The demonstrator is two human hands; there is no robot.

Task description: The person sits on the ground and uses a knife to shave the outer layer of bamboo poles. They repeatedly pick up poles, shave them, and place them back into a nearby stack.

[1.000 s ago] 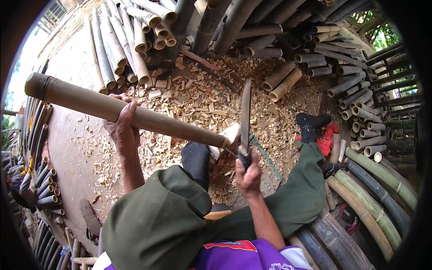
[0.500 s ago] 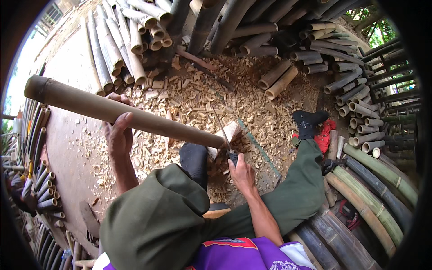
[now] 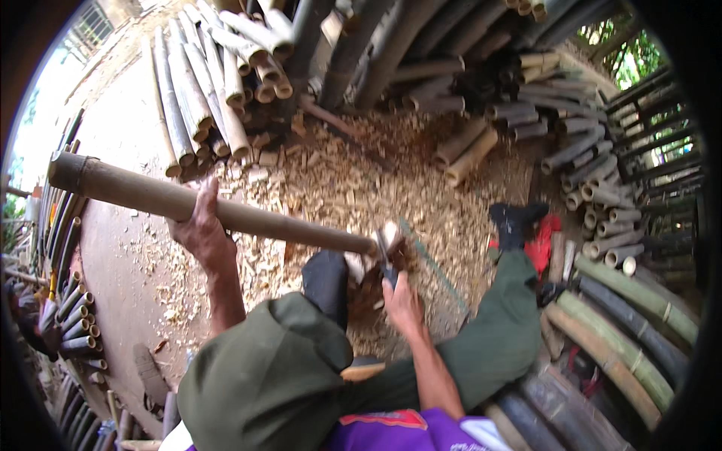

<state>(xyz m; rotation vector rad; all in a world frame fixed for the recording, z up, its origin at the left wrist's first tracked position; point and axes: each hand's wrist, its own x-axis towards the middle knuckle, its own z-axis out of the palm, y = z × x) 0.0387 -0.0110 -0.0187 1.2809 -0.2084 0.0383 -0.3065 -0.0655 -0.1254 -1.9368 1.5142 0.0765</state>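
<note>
A thick bamboo pole (image 3: 278, 225) slants across in front of me, its far-left end raised and its right end at a pale-topped wood block (image 3: 392, 233). My left hand (image 3: 203, 229) is closed around the pole left of its middle, thumb over the top. In my right hand (image 3: 404, 301), a knife (image 3: 389, 275) is gripped by its dark handle. Its blade is blurred and stands close against the pole's right end, above the block; whether it touches the bamboo I cannot tell.
Wood chips (image 3: 331, 173) cover the ground. Two short bamboo pieces (image 3: 470, 154) lie beyond the block. Bamboo stacks (image 3: 214, 98) stand at the back and right, with thick poles (image 3: 617, 342) beside my right leg. My dark-shod foot (image 3: 325, 286) is next to the block.
The knife blade has swung from pointing far up-left to beside the pole's end. My left hand and the pole's left end have dropped slightly. The view is shifted and blurrier.
</note>
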